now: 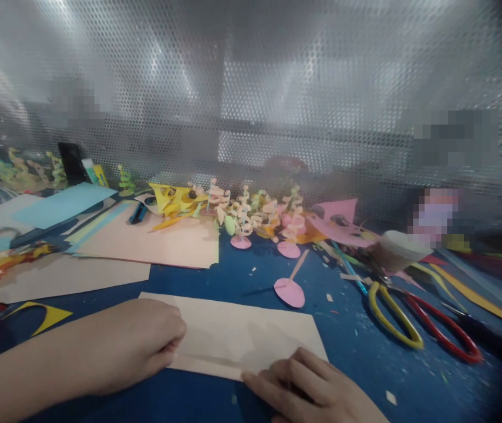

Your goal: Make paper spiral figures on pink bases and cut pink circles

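A pale peach sheet of paper [242, 320] lies on the blue table in front of me, with a narrow strip folded up along its near edge. My left hand [145, 335] is closed at the sheet's left end, its fingers and thumb gripping the near corner. At the right end, my right hand [299, 385] has its fingers curled over the paper and one digit pressed at the folded edge. Just past the sheet lies a pink paper disc [290, 292] with a peach strip sticking out from it.
Scissors [394, 314] with one yellow and one red handle lie at right, near a white cup [400, 249]. Stacked coloured paper [158, 238] is at left. Spiral paper pieces [242, 214] stand along the back, before a perforated metal panel [251, 76].
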`<state>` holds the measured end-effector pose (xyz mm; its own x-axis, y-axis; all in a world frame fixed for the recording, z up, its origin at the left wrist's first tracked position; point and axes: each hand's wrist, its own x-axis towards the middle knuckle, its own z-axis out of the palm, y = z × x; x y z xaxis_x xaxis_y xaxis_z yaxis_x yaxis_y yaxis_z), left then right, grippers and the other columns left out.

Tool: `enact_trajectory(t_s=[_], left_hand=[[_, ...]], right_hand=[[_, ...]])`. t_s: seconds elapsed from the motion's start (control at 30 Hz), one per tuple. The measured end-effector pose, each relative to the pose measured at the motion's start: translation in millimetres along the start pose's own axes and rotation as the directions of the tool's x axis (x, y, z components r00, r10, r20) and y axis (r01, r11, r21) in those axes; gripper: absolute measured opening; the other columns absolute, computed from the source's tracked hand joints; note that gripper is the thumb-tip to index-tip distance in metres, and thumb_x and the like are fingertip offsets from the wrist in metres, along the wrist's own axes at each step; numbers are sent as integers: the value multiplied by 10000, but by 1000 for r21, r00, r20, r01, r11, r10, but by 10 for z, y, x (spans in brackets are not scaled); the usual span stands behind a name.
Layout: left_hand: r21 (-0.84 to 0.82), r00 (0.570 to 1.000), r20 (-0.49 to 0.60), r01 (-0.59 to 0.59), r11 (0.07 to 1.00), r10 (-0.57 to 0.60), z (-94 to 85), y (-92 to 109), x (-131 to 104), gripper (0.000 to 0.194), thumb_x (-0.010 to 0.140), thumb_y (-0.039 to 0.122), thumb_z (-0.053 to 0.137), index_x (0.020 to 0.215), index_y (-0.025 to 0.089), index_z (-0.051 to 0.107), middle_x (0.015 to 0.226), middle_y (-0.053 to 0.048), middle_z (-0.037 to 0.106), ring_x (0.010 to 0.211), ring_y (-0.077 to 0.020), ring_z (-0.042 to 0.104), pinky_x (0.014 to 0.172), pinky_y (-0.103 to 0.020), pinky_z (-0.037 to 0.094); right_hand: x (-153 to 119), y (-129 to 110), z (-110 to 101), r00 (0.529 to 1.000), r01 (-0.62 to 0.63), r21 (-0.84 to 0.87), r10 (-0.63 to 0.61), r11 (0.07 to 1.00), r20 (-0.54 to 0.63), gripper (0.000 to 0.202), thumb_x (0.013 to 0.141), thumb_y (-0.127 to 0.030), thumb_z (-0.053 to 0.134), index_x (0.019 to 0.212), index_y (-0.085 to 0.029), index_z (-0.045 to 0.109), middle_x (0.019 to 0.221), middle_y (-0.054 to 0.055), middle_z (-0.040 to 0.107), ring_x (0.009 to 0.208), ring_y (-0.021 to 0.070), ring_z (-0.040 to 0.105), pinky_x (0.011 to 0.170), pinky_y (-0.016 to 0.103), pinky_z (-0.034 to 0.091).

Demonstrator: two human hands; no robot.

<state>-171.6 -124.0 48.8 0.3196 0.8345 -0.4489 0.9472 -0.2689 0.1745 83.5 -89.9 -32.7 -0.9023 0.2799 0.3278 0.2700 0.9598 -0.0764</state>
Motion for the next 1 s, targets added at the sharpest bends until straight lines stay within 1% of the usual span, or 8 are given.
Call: enact_trajectory(t_s=[0.2, 0.33, 0.43, 0.57, 0.63, 0.73, 0.87, 1.0], left_hand=[[2, 1000, -18, 0, 1000, 0, 20, -22, -6, 151, 775, 154, 432, 706, 193, 561, 756, -23, 616, 664, -172, 551, 551, -248, 354], [-10, 999, -42, -9, 1000, 9, 53, -51, -5, 140, 766, 158, 429, 693, 199, 541, 736, -9, 606, 643, -162, 543, 527, -239, 331], [-35, 999, -40, -24, 999, 22, 61, -84, 3, 119, 741, 149, 444, 686, 203, 534, 730, 4, 600, 640, -153, 538, 514, -228, 314], [-69, 998, -40, -53, 996, 50, 51, -149, 23, 72, 698, 156, 502, 665, 202, 547, 703, 15, 594, 625, -142, 527, 499, -222, 295], [-87, 998, -31, -64, 994, 61, 51, -182, 29, 50, 689, 175, 529, 665, 203, 563, 690, 19, 594, 611, -139, 525, 484, -221, 284], [-94, 996, -43, -76, 993, 72, 62, -218, 33, 48, 685, 181, 546, 668, 203, 585, 676, 23, 590, 597, -136, 522, 473, -223, 275], [-105, 993, -59, -112, 988, 106, 75, -244, 41, 56, 686, 178, 553, 670, 202, 601, 648, 31, 575, 567, -125, 507, 464, -216, 276], [-133, 992, -43, -120, 984, 115, 68, -254, 46, 51, 675, 177, 564, 663, 197, 609, 631, 34, 573, 554, -117, 499, 455, -204, 277]], right_hand=[[101, -38, -19, 999, 16, -84, -14, 996, 30, 271, 901, -327, 398, 1118, -237, 533, 789, -20, 643, 619, 135, 544, 522, 233, 458], [124, -41, 32, 998, 64, -127, -60, 990, 32, 353, 888, -404, 400, 1198, -246, 466, 793, -30, 645, 592, 144, 545, 503, 258, 432], [164, -40, 47, 995, 69, -130, -60, 989, 76, 396, 859, -435, 449, 1217, -265, 436, 810, -45, 645, 602, 144, 552, 490, 265, 407], [269, -46, 28, 997, 77, -154, -71, 985, 44, 301, 879, -428, 408, 1114, -266, 504, 713, -48, 622, 597, 140, 536, 491, 273, 351], [331, -49, 38, 993, 112, -141, -115, 984, -7, 326, 894, -451, 351, 1104, -256, 508, 709, -49, 622, 598, 138, 525, 513, 287, 336], [402, -50, 85, 988, 146, -78, -149, 986, -33, 328, 897, -437, 354, 1142, -260, 482, 820, -52, 642, 632, 130, 527, 531, 294, 323], [461, -54, 136, 990, 142, -60, -142, 988, 3, 269, 885, -380, 409, 1118, -272, 490, 858, -52, 648, 648, 128, 530, 537, 290, 302], [539, -73, 131, 986, 162, -19, -161, 987, 43, 323, 894, -433, 366, 1160, -273, 457, 851, -50, 654, 652, 131, 534, 564, 297, 308]])
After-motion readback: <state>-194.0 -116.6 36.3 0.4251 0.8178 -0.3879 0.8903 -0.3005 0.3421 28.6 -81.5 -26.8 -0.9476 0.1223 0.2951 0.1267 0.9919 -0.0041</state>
